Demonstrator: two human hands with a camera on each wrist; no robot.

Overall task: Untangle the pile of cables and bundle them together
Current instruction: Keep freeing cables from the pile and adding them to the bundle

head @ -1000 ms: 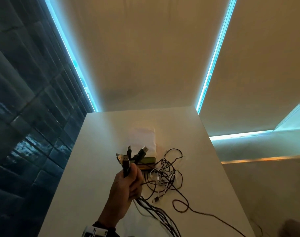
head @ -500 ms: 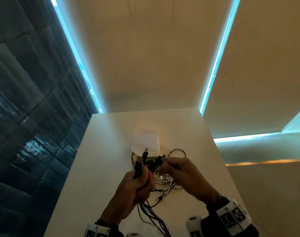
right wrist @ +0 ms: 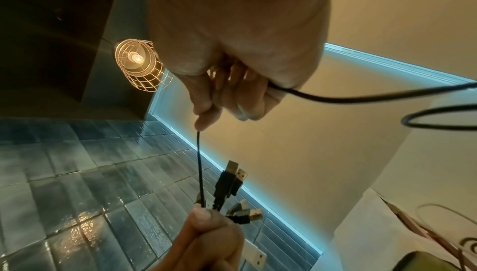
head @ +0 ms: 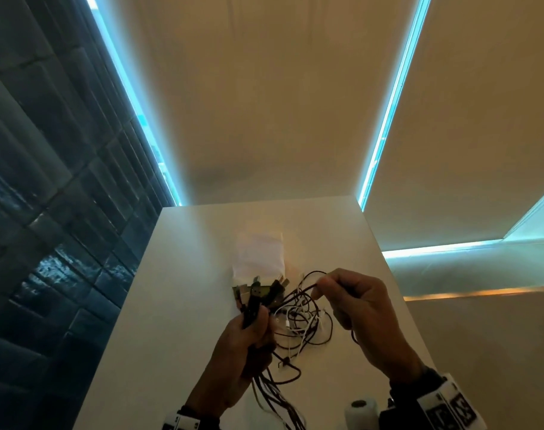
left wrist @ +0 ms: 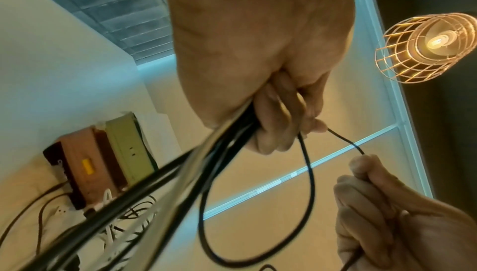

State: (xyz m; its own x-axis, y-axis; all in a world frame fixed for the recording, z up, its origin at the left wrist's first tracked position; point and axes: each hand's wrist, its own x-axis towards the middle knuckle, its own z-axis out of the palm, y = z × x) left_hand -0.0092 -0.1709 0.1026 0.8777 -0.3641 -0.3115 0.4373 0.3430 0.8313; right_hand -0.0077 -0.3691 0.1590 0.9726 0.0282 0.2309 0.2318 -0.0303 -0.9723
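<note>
My left hand (head: pixel 254 321) grips a bunch of dark cables (left wrist: pixel 206 165) in its fist, and their USB plugs (head: pixel 256 291) stick up above the thumb. The strands trail down off the table's near edge. My right hand (head: pixel 321 288) pinches one thin black cable (right wrist: pixel 199 163) between thumb and forefinger, just right of the plugs. That cable runs taut to my left hand (right wrist: pixel 206 232) and loops away behind my right palm. A loose tangle of white and dark cables (head: pixel 301 324) lies on the white table (head: pixel 177 305) between both hands.
A low stack of small coloured boxes (left wrist: pixel 103 163) sits behind the tangle, with white paper (head: pixel 259 256) beyond it. A white roll (head: pixel 360 411) stands at the near edge. Dark tiled wall is on the left. A wire-cage lamp (left wrist: pixel 426 46) hangs overhead.
My right hand came in from the lower right, took a black cable beside the plugs and drew it rightward. My left hand kept its grip on the bunch and shifted slightly right.
</note>
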